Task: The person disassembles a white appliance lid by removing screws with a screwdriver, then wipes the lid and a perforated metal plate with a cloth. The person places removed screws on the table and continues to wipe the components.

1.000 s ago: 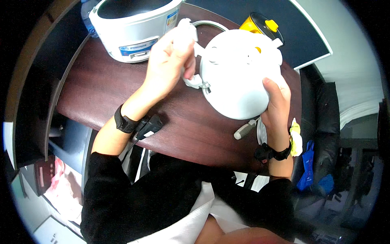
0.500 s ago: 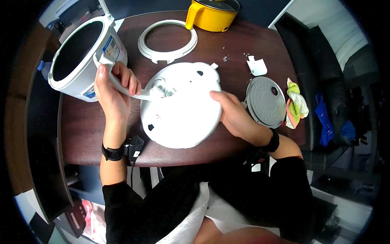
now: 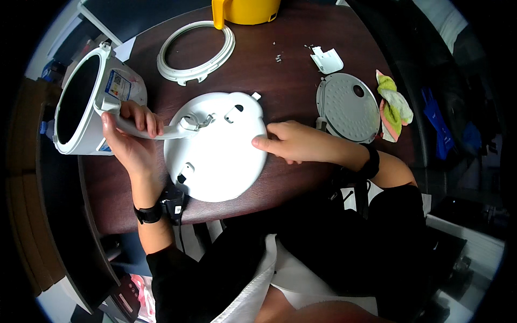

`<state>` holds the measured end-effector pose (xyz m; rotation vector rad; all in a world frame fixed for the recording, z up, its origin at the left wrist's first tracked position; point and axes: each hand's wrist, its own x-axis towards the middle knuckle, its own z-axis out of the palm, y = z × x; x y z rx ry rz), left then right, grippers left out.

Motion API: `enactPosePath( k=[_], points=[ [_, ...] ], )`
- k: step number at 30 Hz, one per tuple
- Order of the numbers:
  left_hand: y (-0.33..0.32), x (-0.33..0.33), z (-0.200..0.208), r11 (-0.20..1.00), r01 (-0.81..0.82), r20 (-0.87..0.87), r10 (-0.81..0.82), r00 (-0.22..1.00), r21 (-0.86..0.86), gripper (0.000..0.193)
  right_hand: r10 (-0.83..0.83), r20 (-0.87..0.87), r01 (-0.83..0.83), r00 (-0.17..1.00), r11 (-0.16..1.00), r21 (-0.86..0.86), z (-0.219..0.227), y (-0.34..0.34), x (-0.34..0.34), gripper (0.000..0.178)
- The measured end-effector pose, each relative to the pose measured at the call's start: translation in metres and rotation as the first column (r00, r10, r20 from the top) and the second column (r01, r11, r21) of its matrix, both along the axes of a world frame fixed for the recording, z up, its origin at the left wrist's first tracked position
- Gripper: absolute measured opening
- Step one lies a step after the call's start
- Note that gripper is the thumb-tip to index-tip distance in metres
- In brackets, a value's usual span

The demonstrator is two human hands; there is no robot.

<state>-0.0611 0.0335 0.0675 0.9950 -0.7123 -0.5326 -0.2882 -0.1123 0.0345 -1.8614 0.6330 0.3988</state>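
My left hand is wrapped round a white curved handle. The handle's far end meets a raised fitting on the white round lid, which looks like a rice cooker lid and has dark openings near its rim. My right hand is at the lid's right edge, thumb over the rim and fingers curled beside it, partly hidden. A small white tab juts from the lid's upper edge. Behind my left hand the white rice cooker body lies tilted, its dark opening facing left.
Farther back lie a white ring and a yellow pot. To the right are a white cover piece, a grey dimpled disc, small screws and a striped cloth. A black plug rests near the table's front edge.
The lid has come down and turned slightly, the handle moving with it in my left hand. My right hand's thumb has shifted outward to the lid's rim. The view has shifted too.
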Motion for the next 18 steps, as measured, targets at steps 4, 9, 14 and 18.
enactPosePath(
  k=[4, 9, 14, 18],
  points=[
    [0.001, 0.001, -0.001, 1.0, 0.027, -0.01, -0.027, 1.0, -0.005, 0.044, 0.028, 0.155, 0.011, 0.987, 0.97, -0.244, 0.015, -0.013, -0.019, 0.035],
    [0.004, 0.003, -0.002, 0.998, 0.064, -0.004, -0.064, 0.998, -0.003, 0.046, -0.117, 0.269, 0.263, 0.956, 0.745, -0.612, 0.012, -0.077, -0.048, 0.03],
    [0.003, 0.005, -0.003, 0.998, 0.069, 0.003, -0.069, 0.998, 0.001, 0.047, -0.095, 0.216, 0.236, 0.972, 0.454, -0.859, -0.012, -0.124, -0.053, 0.032],
    [0.002, 0.006, -0.004, 0.998, 0.055, -0.004, -0.055, 0.998, 0.014, 0.045, -0.072, 0.166, 0.181, 0.983, 0.432, -0.883, -0.013, -0.122, -0.042, 0.03]
  ],
)
